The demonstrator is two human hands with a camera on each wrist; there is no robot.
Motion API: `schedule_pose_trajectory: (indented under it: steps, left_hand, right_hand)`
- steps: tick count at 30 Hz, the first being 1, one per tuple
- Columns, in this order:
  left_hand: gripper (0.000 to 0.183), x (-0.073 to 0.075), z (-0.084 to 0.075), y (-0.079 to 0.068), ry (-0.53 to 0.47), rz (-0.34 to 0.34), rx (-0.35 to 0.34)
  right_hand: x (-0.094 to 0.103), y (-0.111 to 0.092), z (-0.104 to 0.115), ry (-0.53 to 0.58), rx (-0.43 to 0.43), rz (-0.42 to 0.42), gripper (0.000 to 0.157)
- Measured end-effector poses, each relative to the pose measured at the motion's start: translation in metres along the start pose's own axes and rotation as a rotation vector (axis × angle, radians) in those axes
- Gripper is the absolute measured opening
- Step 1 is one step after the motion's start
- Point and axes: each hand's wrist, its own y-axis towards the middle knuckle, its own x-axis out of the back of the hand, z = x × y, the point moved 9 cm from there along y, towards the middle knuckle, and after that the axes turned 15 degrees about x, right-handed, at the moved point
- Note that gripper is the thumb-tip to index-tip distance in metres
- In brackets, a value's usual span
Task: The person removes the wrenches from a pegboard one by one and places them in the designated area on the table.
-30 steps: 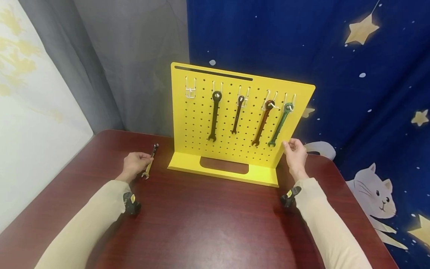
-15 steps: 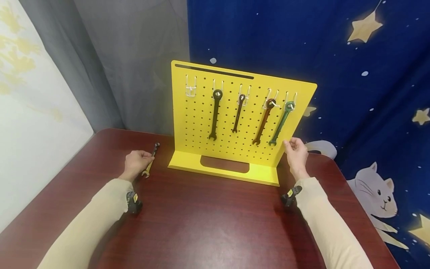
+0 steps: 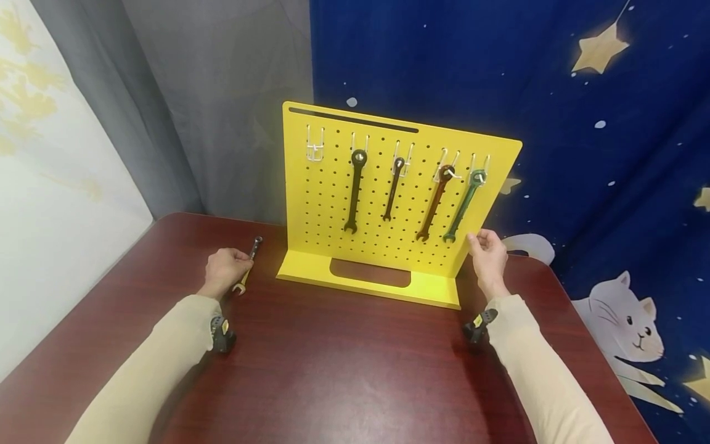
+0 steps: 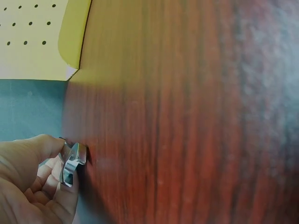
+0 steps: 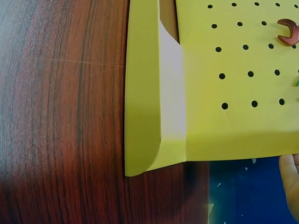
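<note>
My left hand (image 3: 224, 271) pinches a small shiny metal combination wrench (image 3: 255, 246) at the table's left side. In the left wrist view the wrench's open end (image 4: 74, 163) pokes out past the thumb and fingers, close to the tabletop; I cannot tell whether it touches. A yellow pegboard (image 3: 333, 209) stands upright on its base. At its right edge my right hand (image 3: 488, 256) holds on with thumb and fingers; in the right wrist view only part of that hand (image 5: 292, 182) shows. A bare white hook (image 3: 315, 151) sits at the board's upper left.
On the other hooks hang a large black wrench (image 3: 355, 191), a small dark wrench (image 3: 393, 191), a reddish-brown wrench (image 3: 436, 203) and a green wrench (image 3: 464, 206). The dark red table (image 3: 333, 364) ends at curtains (image 3: 238, 123) behind the board.
The wrench in my left hand has tilted very slightly, its open end nearer the wrist. The right hand and pegboard keep their places.
</note>
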Motion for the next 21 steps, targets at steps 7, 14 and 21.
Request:
schedule_pose_trajectory:
  steps: [7, 14, 21]
  left_hand:
    - [0.026, -0.0002, 0.0001, -0.0004, 0.013, 0.015, 0.022]
    - [0.025, 0.0004, 0.0001, -0.0013, 0.015, 0.026, 0.028]
    - [0.025, -0.0008, 0.0024, -0.0002, 0.008, 0.039, 0.043]
  right_hand:
    - [-0.0002, -0.0001, -0.0002, -0.007, 0.006, 0.0, 0.033]
    - [-0.0006, -0.0011, 0.0001, -0.017, 0.005, 0.001, 0.033]
    - [-0.0006, -0.0013, 0.0013, -0.029, -0.003, 0.007, 0.034]
